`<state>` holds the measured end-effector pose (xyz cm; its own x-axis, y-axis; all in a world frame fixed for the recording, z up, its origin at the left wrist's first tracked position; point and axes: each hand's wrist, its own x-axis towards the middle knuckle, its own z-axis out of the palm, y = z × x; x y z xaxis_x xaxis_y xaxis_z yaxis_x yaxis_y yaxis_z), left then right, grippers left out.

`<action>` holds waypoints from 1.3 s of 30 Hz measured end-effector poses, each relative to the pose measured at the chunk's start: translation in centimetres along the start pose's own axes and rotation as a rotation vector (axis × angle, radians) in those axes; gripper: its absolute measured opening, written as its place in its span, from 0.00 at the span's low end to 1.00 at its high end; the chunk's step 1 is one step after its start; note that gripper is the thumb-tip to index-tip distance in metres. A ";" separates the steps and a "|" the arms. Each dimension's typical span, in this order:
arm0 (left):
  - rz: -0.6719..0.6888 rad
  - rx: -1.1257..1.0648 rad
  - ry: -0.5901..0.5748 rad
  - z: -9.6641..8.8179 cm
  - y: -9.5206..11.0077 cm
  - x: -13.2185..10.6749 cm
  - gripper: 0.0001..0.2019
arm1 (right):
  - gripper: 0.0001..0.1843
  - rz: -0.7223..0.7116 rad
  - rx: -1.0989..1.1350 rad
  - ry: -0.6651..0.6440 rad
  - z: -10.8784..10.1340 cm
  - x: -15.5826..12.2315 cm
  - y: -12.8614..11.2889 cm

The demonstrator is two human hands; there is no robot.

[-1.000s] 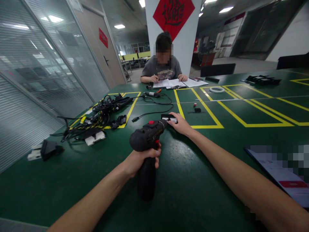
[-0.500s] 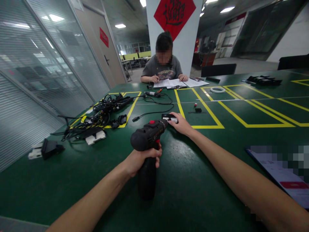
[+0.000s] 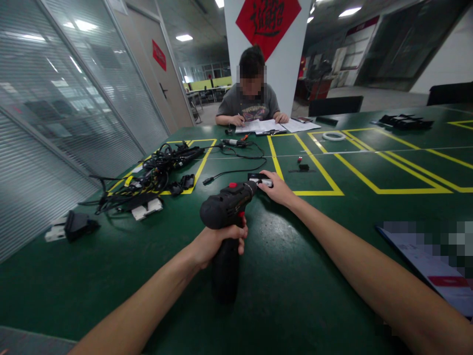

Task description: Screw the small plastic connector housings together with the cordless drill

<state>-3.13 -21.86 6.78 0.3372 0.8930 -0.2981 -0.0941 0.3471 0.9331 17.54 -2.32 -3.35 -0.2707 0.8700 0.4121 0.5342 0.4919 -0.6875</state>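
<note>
So, left hand (image 3: 221, 241): wrapped around the handle of a black cordless drill (image 3: 225, 209), lower centre of the frame.
Right hand (image 3: 279, 191): pinched a small black-and-white part (image 3: 260, 180) just beside the drill's nose.
Nearby: black cables (image 3: 158, 170) lay tangled on the green workbench (image 3: 92, 286), left of the frame.

Drill (image 3: 221, 209): showing black, red trigger (image 3: 241, 215). Small part (image 3: 260, 180): showing black and white. Tabletop (image 3: 288, 276): showing green, yellow tape rectangles (image 3: 318, 193). Pillar sign (image 3: 258, 29): showing red, black characters.
</note>
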 end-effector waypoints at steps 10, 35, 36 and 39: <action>-0.001 -0.021 -0.022 -0.3 -0.3 0.0 0.15 | 0.25 0.005 0.008 -0.012 -0.2 0.0 -0.1; 0.045 -0.025 -0.035 -0.1 -0.3 0.2 0.13 | 0.23 0.002 0.037 0.000 -0.1 0.3 0.1; 0.044 -0.025 -0.034 -0.1 -0.3 0.2 0.13 | 0.23 0.003 0.038 0.000 -0.1 0.3 0.1; 0.041 -0.021 -0.034 -0.2 -0.4 0.2 0.13 | 0.23 0.006 0.036 -0.004 -0.1 0.3 0.1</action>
<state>-3.19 -21.75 6.34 0.3645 0.8963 -0.2526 -0.1281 0.3169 0.9398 17.59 -2.05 -3.26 -0.2705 0.8732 0.4055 0.5066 0.4872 -0.7113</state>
